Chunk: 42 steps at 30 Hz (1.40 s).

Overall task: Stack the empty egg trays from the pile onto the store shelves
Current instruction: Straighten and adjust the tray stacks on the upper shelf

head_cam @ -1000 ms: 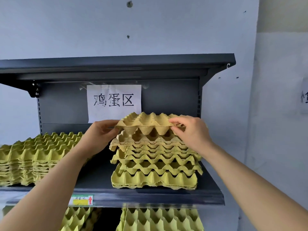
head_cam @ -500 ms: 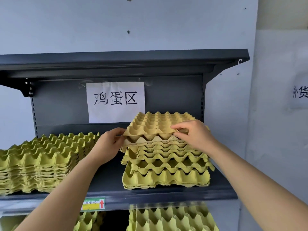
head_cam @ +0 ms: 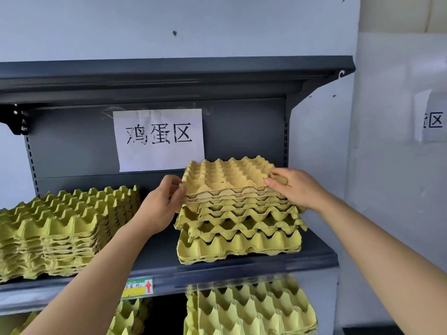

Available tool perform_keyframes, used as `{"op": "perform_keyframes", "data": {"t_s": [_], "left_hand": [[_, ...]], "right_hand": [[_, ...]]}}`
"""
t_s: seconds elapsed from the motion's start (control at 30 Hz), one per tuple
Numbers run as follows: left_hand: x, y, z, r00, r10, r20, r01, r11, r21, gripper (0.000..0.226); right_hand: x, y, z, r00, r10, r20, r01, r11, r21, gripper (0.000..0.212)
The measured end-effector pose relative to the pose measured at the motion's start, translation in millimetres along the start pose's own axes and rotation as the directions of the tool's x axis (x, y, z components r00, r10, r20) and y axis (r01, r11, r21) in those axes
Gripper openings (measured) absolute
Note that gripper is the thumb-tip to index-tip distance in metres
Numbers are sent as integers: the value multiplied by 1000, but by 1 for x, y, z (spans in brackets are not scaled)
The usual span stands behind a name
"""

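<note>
Top tray (head_cam: 227, 175), tan and paler than the ones beneath, lies on the right stack (head_cam: 239, 228), roughly level, its moulded cups showing. That stack stands on the right half of the grey shelf (head_cam: 242, 265), near its front edge. Its lower trays are yellow-green and sit loosely, slightly askew, with gaps between them. The upper few nest tight under the top tray.

Left hand (head_cam: 159, 206) is at the tray's left edge, thumb above and fingers curled beneath, pinching the rim. Whether it also catches the tray below I cannot tell. Right hand (head_cam: 295, 187) is at the near right corner, fingers bent over the tray's top surface and thumb along its front edge, gripping that corner. Both forearms reach up from the bottom of the view.

Left stack (head_cam: 60, 228), tightly nested, stands on the shelf's left half, apart from the right stack, with the left hand in the gap between them. A white sign (head_cam: 159, 139) with three black characters is taped to the back panel, behind and left of the top tray. A label (head_cam: 137, 287) with a red arrow sits on the shelf's front strip. More trays (head_cam: 251, 310) lie on the level below. The top shelf (head_cam: 169, 76) overhangs above. A second sign (head_cam: 433, 119), partly cut off, hangs on the white wall to the right.
</note>
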<state>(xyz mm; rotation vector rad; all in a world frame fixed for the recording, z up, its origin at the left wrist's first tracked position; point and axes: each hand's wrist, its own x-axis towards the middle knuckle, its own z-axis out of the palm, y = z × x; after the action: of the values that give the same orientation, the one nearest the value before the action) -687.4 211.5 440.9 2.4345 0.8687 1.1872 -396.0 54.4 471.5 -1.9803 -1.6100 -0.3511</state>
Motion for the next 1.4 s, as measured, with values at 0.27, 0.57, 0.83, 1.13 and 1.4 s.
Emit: {"op": "perform_keyframes", "data": {"t_s": [0.27, 0.57, 0.83, 1.13, 1.4], "left_hand": [[0, -3, 8, 973, -217, 78, 229, 941, -247, 84], [11, 14, -3, 975, -224, 11, 202, 859, -470, 62], [20, 42, -1, 981, -163, -106, 112, 920, -377, 61], [14, 46, 42, 984, -176, -5, 175, 979, -103, 81], [6, 41, 48, 975, -217, 43, 217, 976, 13, 83]], "right_hand": [[0, 13, -6, 960, 264, 95, -276, 950, 145, 107], [10, 18, -3, 967, 256, -13, -229, 884, 408, 87], [5, 31, -41, 961, 200, -190, -69, 841, 537, 89], [-17, 69, -23, 975, 221, -27, -173, 829, 531, 86], [-20, 72, -2, 962, 256, 94, -260, 754, 603, 85]]}}
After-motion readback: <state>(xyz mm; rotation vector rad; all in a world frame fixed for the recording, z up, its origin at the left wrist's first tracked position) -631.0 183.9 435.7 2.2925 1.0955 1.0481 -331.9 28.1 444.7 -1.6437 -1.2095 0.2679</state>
